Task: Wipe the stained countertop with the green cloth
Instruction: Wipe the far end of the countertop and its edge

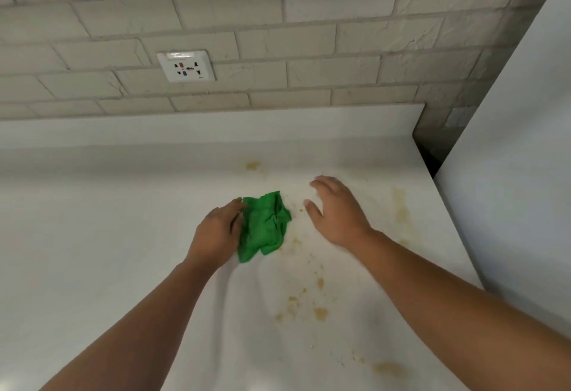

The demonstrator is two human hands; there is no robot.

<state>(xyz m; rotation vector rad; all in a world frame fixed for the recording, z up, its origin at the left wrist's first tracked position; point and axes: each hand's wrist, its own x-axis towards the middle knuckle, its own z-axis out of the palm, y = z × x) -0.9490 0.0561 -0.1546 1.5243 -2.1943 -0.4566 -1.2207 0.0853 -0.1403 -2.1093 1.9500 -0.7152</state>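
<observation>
The wiping is looking barely begun, judging by how much staining is showing. The green cloth (pixel 264 226) is lying crumpled on the white worktop (pixel 92 236), and the left hand (pixel 217 231) is resting against its left edge, its fingers (pixel 237 205) curling onto the fabric. Whether they are truly gripping it or only pressing on it cannot be told from this view. The right hand (pixel 335 211) is hovering just right of the cloth with its fingers (pixel 319 183) spread wide and holding nothing.

Yellowish-brown stains (pixel 319 313) are lying scattered nearer the person than both sets of fingers, with small specks between the cloth and the right thumb. A long streak (pixel 400 205) is running to the right of the right hand's fingers, a small blotch (pixel 252 165) is sitting beyond the cloth toward the tiled wall, and a further smear (pixel 387 369) is showing close to the bottom edge. All of these are remaining, so nearly the whole job appears left.
</observation>
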